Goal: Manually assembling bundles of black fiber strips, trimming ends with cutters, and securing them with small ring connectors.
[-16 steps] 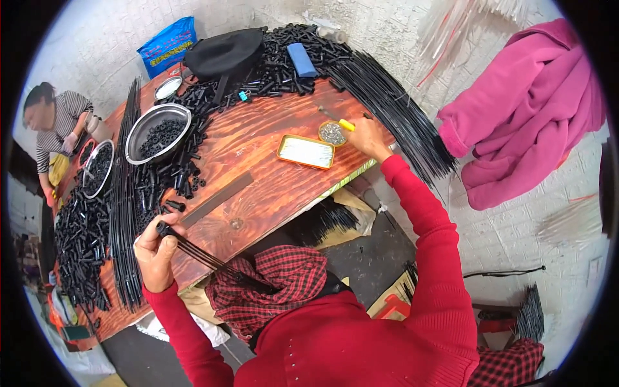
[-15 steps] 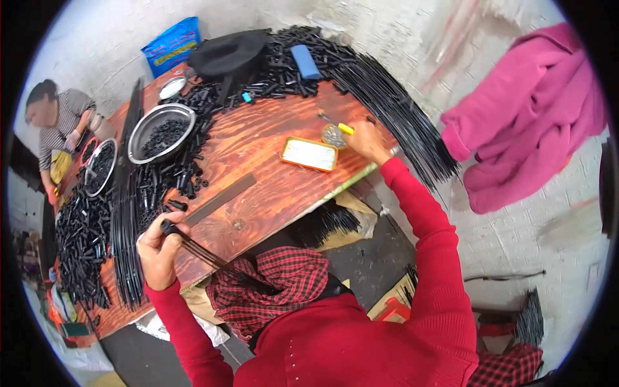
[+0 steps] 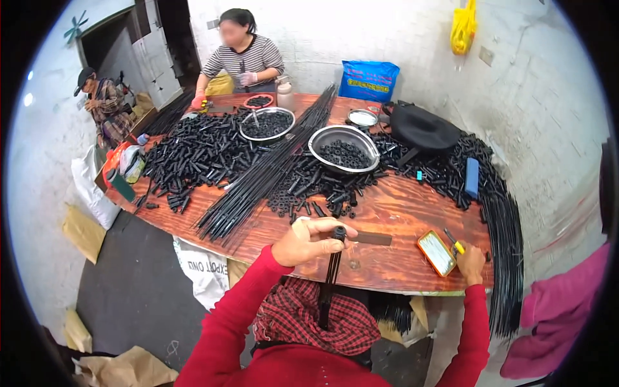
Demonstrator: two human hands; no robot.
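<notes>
My left hand [image 3: 309,242] pinches the black top piece of a bundle of thin black rods [image 3: 331,271], which looks like an umbrella frame. The bundle hangs down over the red checked cloth [image 3: 303,316] on my lap. At the table's right front, my right hand [image 3: 471,263] is closed around a pair of yellow-handled pliers [image 3: 458,247]. Their dark metal tip points away from me. Just left of that hand lies an orange-rimmed tin [image 3: 437,253] with a whitish inside. Between my hands, a flat dark strip [image 3: 374,238] rests on the table [image 3: 400,274].
Heaped black tubes [image 3: 200,161], metal bowls of small black parts [image 3: 343,156] and long black rods [image 3: 271,171] cover much of the table. A black seat-like pad [image 3: 425,127] and blue block [image 3: 472,178] lie at right. Two other people [image 3: 248,58] are beyond the table.
The view has swung left, bringing the far table and a second person in. My left hand still holds the rod bundle. My right hand has drawn the pliers back from the round dish.
</notes>
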